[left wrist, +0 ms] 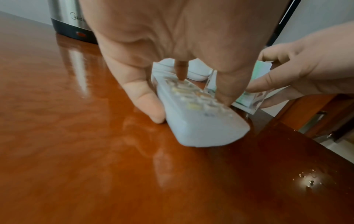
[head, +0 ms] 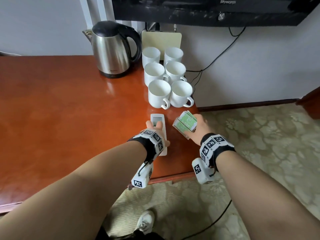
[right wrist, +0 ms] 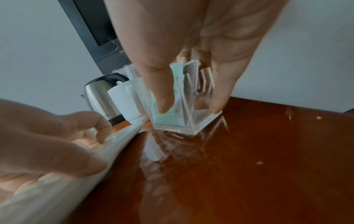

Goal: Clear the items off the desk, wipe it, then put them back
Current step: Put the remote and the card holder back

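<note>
Shining wide and brown, the desk (head: 60,110). On it at the back, a silver kettle (head: 110,51) and six white cups (head: 168,78) in two rows. Nearer the front edge, a white remote (left wrist: 193,112), gripped by the left hand (head: 154,134): thumb on one long side, fingers (left wrist: 228,89) curled over the buttons and the other side. Just beside it, a clear holder with green packets (head: 186,123), pinched by the right hand (head: 199,129): thumb (right wrist: 159,84) flat on the front, fingers behind. Holder's bottom tilted, just off the wood.
</note>
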### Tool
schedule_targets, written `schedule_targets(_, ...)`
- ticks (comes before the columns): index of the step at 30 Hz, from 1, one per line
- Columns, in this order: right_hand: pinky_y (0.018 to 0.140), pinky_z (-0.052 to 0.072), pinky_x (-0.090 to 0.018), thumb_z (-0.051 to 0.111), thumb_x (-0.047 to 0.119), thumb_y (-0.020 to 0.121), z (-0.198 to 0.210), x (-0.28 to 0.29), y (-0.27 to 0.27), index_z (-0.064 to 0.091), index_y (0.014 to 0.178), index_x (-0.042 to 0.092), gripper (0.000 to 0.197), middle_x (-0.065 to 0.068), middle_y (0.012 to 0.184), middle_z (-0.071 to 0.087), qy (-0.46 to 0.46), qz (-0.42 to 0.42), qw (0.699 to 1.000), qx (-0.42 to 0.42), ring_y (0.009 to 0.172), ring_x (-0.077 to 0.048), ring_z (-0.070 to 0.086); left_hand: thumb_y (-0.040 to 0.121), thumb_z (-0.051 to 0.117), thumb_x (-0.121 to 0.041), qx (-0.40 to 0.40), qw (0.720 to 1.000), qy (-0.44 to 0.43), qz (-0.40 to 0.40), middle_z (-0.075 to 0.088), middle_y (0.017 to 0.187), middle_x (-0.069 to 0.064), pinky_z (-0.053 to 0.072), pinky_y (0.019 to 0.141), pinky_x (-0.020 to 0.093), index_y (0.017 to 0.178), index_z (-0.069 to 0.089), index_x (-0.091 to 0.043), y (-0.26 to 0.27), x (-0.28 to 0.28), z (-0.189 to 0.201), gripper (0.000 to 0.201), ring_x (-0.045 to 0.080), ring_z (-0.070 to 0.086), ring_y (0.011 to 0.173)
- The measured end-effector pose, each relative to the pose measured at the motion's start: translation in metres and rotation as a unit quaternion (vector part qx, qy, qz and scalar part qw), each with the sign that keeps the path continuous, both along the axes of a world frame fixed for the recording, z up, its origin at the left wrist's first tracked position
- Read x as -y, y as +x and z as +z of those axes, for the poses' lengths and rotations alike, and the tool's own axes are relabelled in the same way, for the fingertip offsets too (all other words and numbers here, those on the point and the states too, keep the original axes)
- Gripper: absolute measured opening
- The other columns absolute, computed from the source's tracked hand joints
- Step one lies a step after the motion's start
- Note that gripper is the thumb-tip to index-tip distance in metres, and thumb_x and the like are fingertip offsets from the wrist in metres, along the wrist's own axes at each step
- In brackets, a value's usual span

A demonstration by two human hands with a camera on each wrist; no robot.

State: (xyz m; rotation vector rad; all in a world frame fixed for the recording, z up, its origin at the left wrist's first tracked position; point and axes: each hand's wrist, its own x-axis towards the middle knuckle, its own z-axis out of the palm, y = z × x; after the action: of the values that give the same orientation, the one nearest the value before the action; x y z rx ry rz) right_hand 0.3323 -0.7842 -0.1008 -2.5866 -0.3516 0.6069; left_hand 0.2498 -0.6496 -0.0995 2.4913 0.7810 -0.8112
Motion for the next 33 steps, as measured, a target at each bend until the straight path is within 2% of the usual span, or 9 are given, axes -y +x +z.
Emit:
schedule_targets(4, 0.084, 0.035, -0.023, 0.074, 0.025, 0.077, -0.003, 0.006, 0.0, 0.03, 0.141, 0.023, 0.078, -0.006, 0.132, 0.044, 0.008, 0.01, 1.0, -0.021, 0.113, -0.024, 0.052, 0.083, 0.064, -0.045, -0.001, 1.0, -0.023, -0.003, 0.023, 0.136, 0.012, 0.044, 0.079, 0.037, 0.139, 0.024, -0.018, 0.005, 0.001, 0.001, 0.074, 0.031, 0.053, 0.1)
schedule_targets(7, 0.087, 0.034, -0.024, 0.07, 0.022, 0.079, -0.001, 0.009, 0.0, 0.026, 0.142, 0.025, 0.077, -0.007, 0.136, 0.041, 0.002, 0.035, 0.999, -0.03, 0.116, -0.024, 0.05, 0.082, 0.068, -0.04, 0.003, 0.999, -0.035, -0.01, 0.033, 0.131, 0.01, 0.049, 0.09, 0.04, 0.138, 0.027, -0.022, 0.003, -0.005, 0.003, 0.072, 0.032, 0.052, 0.11)
schedule_targets(10, 0.084, 0.034, -0.022, 0.068, 0.025, 0.083, 0.002, 0.011, 0.002, 0.032, 0.139, 0.023, 0.067, -0.006, 0.136, 0.045, -0.025, 0.037, 0.999, 0.0, 0.116, -0.026, 0.052, 0.079, 0.072, -0.035, 0.005, 0.999, -0.035, -0.021, 0.049, 0.122, 0.01, 0.051, 0.09, 0.041, 0.136, 0.029, -0.022, 0.003, -0.013, 0.005, 0.073, 0.029, 0.057, 0.106)
schedule_targets(13, 0.083, 0.04, -0.026, 0.067, 0.025, 0.083, 0.002, 0.014, 0.001, 0.036, 0.137, 0.02, 0.062, -0.007, 0.133, 0.049, -0.026, 0.021, 0.999, 0.016, 0.113, -0.027, 0.055, 0.078, 0.075, -0.031, 0.007, 0.999, -0.034, -0.031, 0.054, 0.118, 0.01, 0.052, 0.089, 0.041, 0.136, 0.03, -0.021, 0.004, -0.015, 0.007, 0.074, 0.028, 0.059, 0.102)
schedule_targets(19, 0.091, 0.042, -0.031, 0.069, 0.025, 0.082, 0.0, 0.017, 0.0, 0.033, 0.139, 0.018, 0.068, -0.007, 0.134, 0.048, -0.026, 0.002, 0.999, 0.018, 0.118, -0.027, 0.051, 0.08, 0.073, -0.029, 0.022, 0.998, -0.044, -0.041, 0.056, 0.122, 0.009, 0.05, 0.09, 0.036, 0.14, 0.029, -0.018, 0.01, -0.006, 0.008, 0.075, 0.026, 0.059, 0.109)
schedule_targets(24, 0.102, 0.038, -0.038, 0.072, 0.03, 0.079, 0.002, 0.017, 0.0, 0.021, 0.147, 0.021, 0.084, -0.01, 0.143, 0.036, -0.037, -0.003, 0.999, -0.007, 0.129, -0.028, 0.04, 0.082, 0.072, -0.023, 0.023, 0.997, -0.061, -0.04, 0.061, 0.117, 0.011, 0.051, 0.093, 0.039, 0.14, 0.029, -0.016, 0.011, -0.004, 0.011, 0.073, 0.027, 0.062, 0.107)
schedule_targets(27, 0.112, 0.027, -0.042, 0.07, 0.038, 0.079, 0.011, 0.017, -0.002, 0.014, 0.148, 0.025, 0.09, -0.01, 0.15, 0.023, -0.076, 0.015, 0.996, 0.037, 0.14, -0.029, 0.021, 0.084, 0.069, -0.029, 0.035, 0.997, -0.035, -0.057, 0.052, 0.13, 0.011, 0.048, 0.093, 0.035, 0.144, 0.024, -0.016, 0.007, -0.008, 0.016, 0.076, 0.027, 0.055, 0.116)
schedule_targets(30, 0.117, 0.011, -0.045, 0.064, 0.047, 0.081, 0.024, 0.009, -0.007, 0.007, 0.149, 0.029, 0.091, -0.002, 0.157, 0.008, -0.085, 0.031, 0.993, 0.082, 0.147, -0.025, -0.003, 0.086, 0.065, -0.032, 0.057, 0.997, -0.014, -0.056, 0.033, 0.146, 0.009, 0.045, 0.098, 0.038, 0.148, 0.018, -0.018, 0.001, -0.016, 0.024, 0.078, 0.029, 0.047, 0.126)
schedule_targets(33, 0.117, 0.004, -0.046, 0.06, 0.052, 0.082, 0.041, -0.009, -0.015, 0.005, 0.149, 0.033, 0.089, 0.002, 0.159, 0.0, -0.077, 0.049, 0.99, 0.112, 0.146, -0.023, -0.014, 0.091, 0.059, -0.028, 0.091, 0.995, 0.007, -0.042, 0.005, 0.158, 0.007, 0.032, 0.111, 0.044, 0.151, 0.007, -0.022, -0.01, -0.03, 0.038, 0.079, 0.031, 0.023, 0.142)
